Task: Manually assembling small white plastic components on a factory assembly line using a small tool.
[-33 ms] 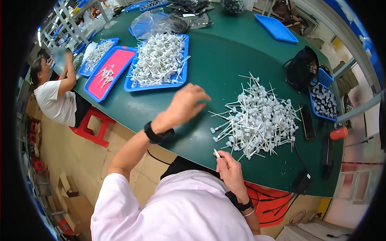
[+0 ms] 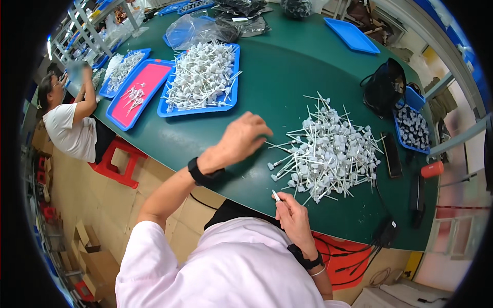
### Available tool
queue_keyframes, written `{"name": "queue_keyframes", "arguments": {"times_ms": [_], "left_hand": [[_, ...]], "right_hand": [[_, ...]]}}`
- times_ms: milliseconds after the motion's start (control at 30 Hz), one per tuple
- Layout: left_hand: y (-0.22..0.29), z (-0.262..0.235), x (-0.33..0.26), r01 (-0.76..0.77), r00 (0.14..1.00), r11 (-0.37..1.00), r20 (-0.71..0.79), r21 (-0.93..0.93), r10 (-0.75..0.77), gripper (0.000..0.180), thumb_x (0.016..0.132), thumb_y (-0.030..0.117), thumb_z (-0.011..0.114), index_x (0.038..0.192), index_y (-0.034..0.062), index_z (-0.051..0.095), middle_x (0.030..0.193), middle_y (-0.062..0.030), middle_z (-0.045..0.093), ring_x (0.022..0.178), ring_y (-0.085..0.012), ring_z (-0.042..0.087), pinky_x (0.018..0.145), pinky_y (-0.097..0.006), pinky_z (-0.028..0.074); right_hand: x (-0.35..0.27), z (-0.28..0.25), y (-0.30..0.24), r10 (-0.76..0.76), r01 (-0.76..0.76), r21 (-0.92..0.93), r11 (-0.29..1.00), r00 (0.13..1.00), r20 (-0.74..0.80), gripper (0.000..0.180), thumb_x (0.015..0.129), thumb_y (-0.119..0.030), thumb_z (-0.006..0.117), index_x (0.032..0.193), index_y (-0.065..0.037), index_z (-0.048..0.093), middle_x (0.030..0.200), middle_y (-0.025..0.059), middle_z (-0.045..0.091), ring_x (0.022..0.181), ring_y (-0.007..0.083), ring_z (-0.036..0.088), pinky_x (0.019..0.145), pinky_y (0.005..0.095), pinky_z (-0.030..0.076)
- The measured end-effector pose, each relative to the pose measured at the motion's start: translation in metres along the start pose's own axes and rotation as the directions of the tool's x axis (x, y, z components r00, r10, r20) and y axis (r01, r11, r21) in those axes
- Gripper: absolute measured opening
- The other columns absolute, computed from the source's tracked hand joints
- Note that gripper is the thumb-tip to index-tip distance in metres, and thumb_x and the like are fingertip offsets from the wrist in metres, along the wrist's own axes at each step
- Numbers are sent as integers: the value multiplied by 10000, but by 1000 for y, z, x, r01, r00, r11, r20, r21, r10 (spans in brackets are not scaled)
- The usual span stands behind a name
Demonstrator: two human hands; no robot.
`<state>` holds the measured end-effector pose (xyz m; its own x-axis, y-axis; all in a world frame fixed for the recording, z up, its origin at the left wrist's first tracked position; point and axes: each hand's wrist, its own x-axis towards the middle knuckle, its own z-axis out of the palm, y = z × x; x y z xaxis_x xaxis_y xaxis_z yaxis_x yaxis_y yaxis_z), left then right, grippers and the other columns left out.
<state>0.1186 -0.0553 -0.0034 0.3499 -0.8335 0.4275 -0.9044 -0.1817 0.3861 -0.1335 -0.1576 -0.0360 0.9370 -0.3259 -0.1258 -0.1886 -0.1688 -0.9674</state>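
A heap of small white plastic parts with thin stems (image 2: 334,149) lies on the green table before me, to the right. My left hand (image 2: 241,137) hovers over the tabletop just left of that heap. Its fingers are loosely bent and a little apart, and I see nothing in them. Low by the table's front edge, my right hand (image 2: 294,214) is closed around a pair of tweezers (image 2: 276,196). The silvery tips point up and away from me, and the palm hides the rest.
A blue tray (image 2: 226,108) piled with the same white parts stands at the back left. Beside it is a pink-lined tray (image 2: 123,108) holding a few. A phone (image 2: 392,156), black bag (image 2: 384,90) and red cylinder (image 2: 432,170) lie right. A co-worker (image 2: 72,118) sits far left.
My left hand has shifted slightly right and down, its fingers bending a little more. The right hand stays in place with the tweezers.
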Motion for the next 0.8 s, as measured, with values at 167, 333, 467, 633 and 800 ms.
{"name": "queue_keyframes", "arguments": {"times_ms": [167, 333, 467, 633, 800], "left_hand": [[10, 31, 7, -51, 996, 996, 71, -76, 56, 170, 732, 41, 747, 893, 69, 702, 922, -74, 620, 849, -279, 560, 739, -392, 487], [13, 51, 21, -82, 987, 992, 133, -96, 95, 111, 753, 88, 738, 840, 53, 678, 857, -72, 604, 846, -281, 557, 732, -396, 483], [10, 33, 18, -59, 987, 998, 150, 4, 58, 89, 774, 92, 711, 806, 41, 645, 803, -94, 619, 811, -300, 602, 710, -415, 489], [27, -21, -14, 262, 960, 962, 123, -76, -251, 81, 812, 68, 720, 846, 33, 655, 749, -94, 660, 631, -237, 632, 585, -327, 496], [61, -17, -61, 529, 827, 581, 224, -618, -515, 209, 855, 62, 743, 1054, 9, 707, 836, -18, 705, 667, -37, 591, 581, -210, 486]], "right_hand": [[-1, 0, 2, 1, -1, -14, 1000, 1000, 14, 204, 985, -152, 555, 1128, -18, 609, 645, 73, 595, 564, 149, 594, 541, 292, 460], [2, 1, 4, -47, 47, 1, 999, 999, 5, 223, 1000, -151, 534, 1155, -11, 612, 632, 18, 567, 507, 68, 491, 475, 235, 381], [1, -2, 2, -27, 26, 68, 997, 1000, 8, 225, 1003, -143, 529, 1169, -17, 616, 641, -10, 561, 480, 27, 442, 442, 209, 349], [-1, -13, -6, -52, 53, 6, 999, 993, -102, 216, 985, -146, 568, 1156, -22, 611, 675, 28, 596, 541, 77, 531, 497, 237, 405], [13, -20, -45, -197, 176, -133, 975, 966, -170, 211, 963, -136, 598, 1148, -35, 592, 704, 103, 638, 604, 202, 651, 555, 318, 487]]}}
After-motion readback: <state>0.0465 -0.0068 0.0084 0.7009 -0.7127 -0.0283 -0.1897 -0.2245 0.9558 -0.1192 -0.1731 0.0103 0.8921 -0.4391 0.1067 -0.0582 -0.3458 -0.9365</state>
